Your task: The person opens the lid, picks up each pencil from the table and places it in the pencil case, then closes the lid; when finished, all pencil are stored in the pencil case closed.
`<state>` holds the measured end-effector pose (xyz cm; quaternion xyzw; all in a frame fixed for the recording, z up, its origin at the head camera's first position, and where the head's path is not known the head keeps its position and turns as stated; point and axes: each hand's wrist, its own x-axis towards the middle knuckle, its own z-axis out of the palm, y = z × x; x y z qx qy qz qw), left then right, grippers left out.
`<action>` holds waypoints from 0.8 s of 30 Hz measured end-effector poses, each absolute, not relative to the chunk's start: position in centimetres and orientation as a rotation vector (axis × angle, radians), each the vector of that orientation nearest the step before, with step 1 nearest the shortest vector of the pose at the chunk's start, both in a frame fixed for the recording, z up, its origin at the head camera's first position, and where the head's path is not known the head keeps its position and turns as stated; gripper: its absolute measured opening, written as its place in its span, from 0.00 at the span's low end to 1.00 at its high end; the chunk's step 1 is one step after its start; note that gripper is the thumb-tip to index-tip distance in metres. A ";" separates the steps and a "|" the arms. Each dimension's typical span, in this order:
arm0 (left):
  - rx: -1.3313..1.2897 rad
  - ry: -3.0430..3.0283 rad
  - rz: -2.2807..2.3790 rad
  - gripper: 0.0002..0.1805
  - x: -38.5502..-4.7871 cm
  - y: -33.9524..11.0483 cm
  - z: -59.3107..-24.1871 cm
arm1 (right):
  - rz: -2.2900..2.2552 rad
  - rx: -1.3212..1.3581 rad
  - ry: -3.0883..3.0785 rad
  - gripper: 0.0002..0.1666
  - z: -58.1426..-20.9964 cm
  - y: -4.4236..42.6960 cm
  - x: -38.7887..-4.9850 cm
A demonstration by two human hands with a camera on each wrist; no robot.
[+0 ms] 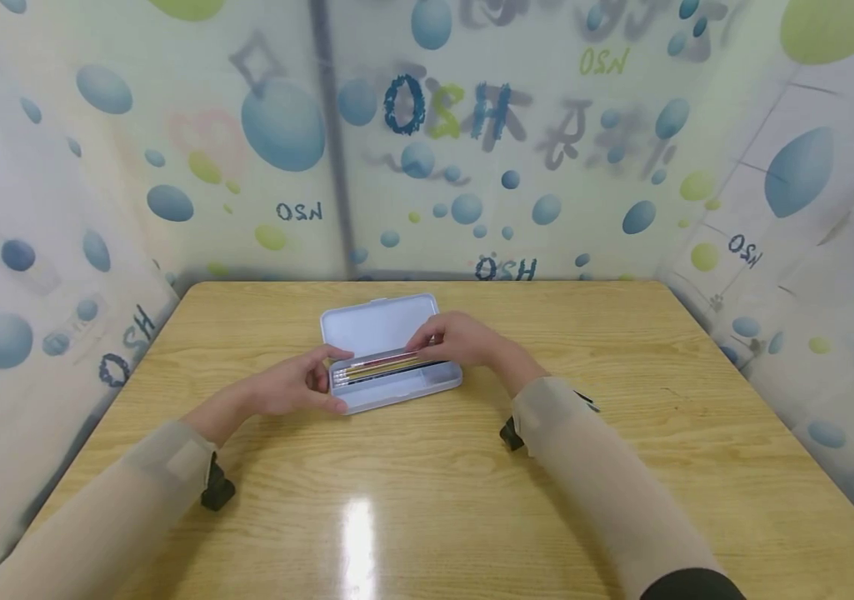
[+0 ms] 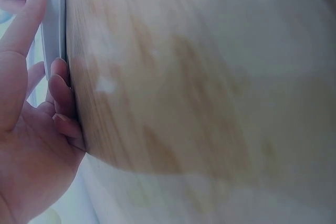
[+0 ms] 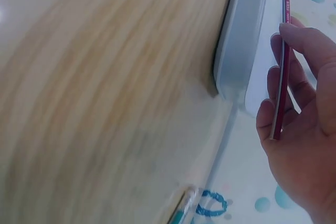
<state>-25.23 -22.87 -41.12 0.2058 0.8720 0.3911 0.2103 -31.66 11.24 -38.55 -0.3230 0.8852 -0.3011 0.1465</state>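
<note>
An open white pencil case (image 1: 400, 389) lies on the table with its lid (image 1: 374, 327) folded back. Several pencils (image 1: 377, 367) are in its long compartment, their ends toward the left. My left hand (image 1: 287, 386) grips the case's left end, thumb at the front corner and index finger at the back one. Over the right part of the case, my right hand (image 1: 464, 337) pinches a dark red pencil (image 3: 284, 72) between thumb and fingers; the pencil's rear part runs along the palm in the right wrist view.
A thin teal and white pen (image 3: 180, 212) lies on the wooden table (image 1: 427, 500) to the right, partly hidden by my right sleeve in the head view. Patterned curtains (image 1: 427, 208) stand behind the table and at both sides.
</note>
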 end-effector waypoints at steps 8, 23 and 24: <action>0.576 2.430 1.074 0.48 -25.2 -22.8 -40.9 | -0.857 -0.939 2.532 0.11 -39.4 9.6 -32.0; 0.569 2.438 1.060 0.49 -25.2 -22.8 -40.9 | -0.864 -0.931 2.509 0.12 -39.9 8.9 -32.0; 0.570 2.436 1.062 0.49 -25.2 -22.8 -40.9 | -0.873 -0.936 2.506 0.12 -39.8 9.0 -32.0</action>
